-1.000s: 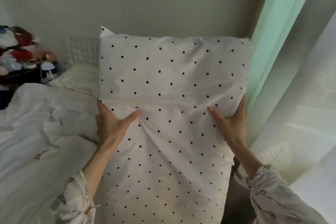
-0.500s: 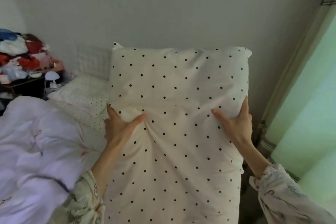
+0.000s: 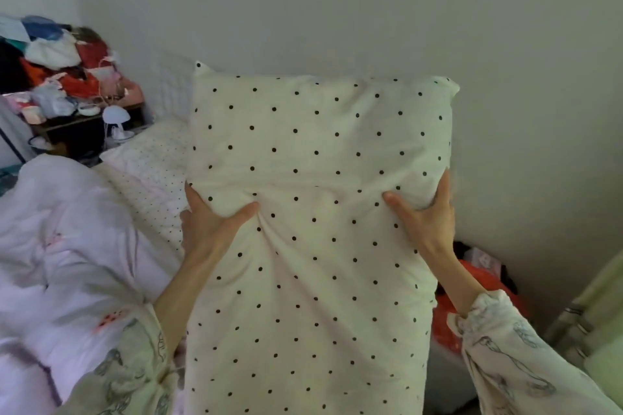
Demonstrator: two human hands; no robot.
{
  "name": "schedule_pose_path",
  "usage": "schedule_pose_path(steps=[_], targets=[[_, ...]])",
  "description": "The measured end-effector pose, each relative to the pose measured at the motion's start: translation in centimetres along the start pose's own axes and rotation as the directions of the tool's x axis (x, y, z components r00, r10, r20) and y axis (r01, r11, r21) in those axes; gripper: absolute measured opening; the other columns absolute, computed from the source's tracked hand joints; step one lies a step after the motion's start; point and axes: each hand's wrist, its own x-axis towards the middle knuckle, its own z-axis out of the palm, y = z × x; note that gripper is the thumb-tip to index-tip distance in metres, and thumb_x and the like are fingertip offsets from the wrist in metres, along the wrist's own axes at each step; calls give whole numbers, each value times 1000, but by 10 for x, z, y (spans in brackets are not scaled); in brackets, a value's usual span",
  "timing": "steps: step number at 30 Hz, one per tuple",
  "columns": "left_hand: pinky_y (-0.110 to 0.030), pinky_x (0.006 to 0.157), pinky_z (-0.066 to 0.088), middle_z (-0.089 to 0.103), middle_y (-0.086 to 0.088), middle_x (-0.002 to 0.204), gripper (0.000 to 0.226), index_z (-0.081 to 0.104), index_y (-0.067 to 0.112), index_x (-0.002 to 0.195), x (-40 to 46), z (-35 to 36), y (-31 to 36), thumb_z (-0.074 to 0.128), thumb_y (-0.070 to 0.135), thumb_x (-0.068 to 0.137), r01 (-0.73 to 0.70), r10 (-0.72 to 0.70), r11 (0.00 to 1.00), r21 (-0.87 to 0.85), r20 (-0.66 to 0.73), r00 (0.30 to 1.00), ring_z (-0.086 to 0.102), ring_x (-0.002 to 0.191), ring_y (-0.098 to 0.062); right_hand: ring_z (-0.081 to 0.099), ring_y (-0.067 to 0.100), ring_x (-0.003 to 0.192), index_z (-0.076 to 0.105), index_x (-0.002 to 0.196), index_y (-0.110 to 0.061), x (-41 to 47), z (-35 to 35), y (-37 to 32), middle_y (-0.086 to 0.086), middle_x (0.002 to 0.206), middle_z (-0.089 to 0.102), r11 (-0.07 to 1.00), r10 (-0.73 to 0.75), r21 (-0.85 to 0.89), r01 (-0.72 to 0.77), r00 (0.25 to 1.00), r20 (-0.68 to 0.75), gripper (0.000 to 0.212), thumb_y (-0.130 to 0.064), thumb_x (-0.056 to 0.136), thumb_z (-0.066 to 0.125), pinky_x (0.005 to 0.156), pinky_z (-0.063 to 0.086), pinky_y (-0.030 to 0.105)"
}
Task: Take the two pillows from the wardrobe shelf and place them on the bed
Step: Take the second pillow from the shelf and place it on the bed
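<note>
While 1 small-dotted pillow (image 3: 153, 158) already lies at the head of the bed (image 3: 67, 246), the left hand (image 3: 210, 226) and right hand (image 3: 426, 219) grip the polka-dot pillow (image 3: 313, 212) in curled fingers above it, leaving only its placement.

A small white lamp (image 3: 115, 118) stands on a dark cluttered shelf (image 3: 84, 118) heaped with clothes (image 3: 54, 54). A red bag (image 3: 472, 300) lies by the wall (image 3: 337, 10).
</note>
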Motion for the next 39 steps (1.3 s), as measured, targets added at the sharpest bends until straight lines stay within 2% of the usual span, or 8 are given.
schedule_pose_path(steps=[3,6,14,27,31,34,36,39], targets=[[-51,108,32,31,-17,143,122,2,31,147,31,36,1,80,57,56,60,-59,998,-1,-78,995,34,132,-36,53,21,114,20,142,-39,58,30,16,-13,119,48,1000,-14,1,14,995,96,105,-59,56,77,84,45,35],[-49,111,29,31,-16,147,122,8,25,147,57,67,2,81,56,55,77,-80,997,-26,-169,982,32,135,-35,51,24,118,18,143,-39,115,60,26,1,129,50,1000,-13,26,7,973,232,107,-57,55,77,97,46,45],[-51,106,35,42,-9,141,120,16,25,142,110,114,-11,75,62,44,185,-206,978,-93,-350,914,36,132,-32,52,30,112,11,144,-43,224,159,34,9,124,50,995,-36,-66,73,892,451,109,-57,57,76,96,46,48],[-52,108,29,34,-13,142,120,13,32,141,227,173,-137,74,68,45,490,-502,861,-138,-388,773,27,135,-32,51,35,114,8,146,-40,289,352,115,11,127,47,962,54,-237,137,754,655,111,-57,59,76,96,44,54],[-51,111,24,25,-15,147,110,2,33,144,254,190,-183,71,60,63,511,-485,859,-1,-316,815,21,138,-32,40,31,131,17,149,-22,307,406,165,12,147,35,943,108,-285,171,654,749,89,-44,79,68,110,32,44],[-46,112,20,18,-17,153,96,5,22,149,247,213,-224,67,45,79,507,-494,831,228,-116,862,16,141,-32,18,24,143,17,150,-17,293,424,223,9,157,17,859,188,-383,339,488,853,78,-43,88,58,116,16,38],[-48,114,20,14,-21,154,94,5,17,150,232,232,-249,64,44,82,566,-599,764,310,13,801,15,142,-36,13,24,145,16,150,-18,277,422,261,9,158,12,813,265,-428,395,403,876,78,-46,89,55,116,15,39],[-49,114,20,10,-23,155,95,2,18,150,205,254,-275,62,46,82,628,-694,681,376,57,718,14,142,-37,19,28,142,20,148,-13,266,408,300,13,156,18,773,295,-443,453,362,884,74,-42,89,56,113,17,38]])
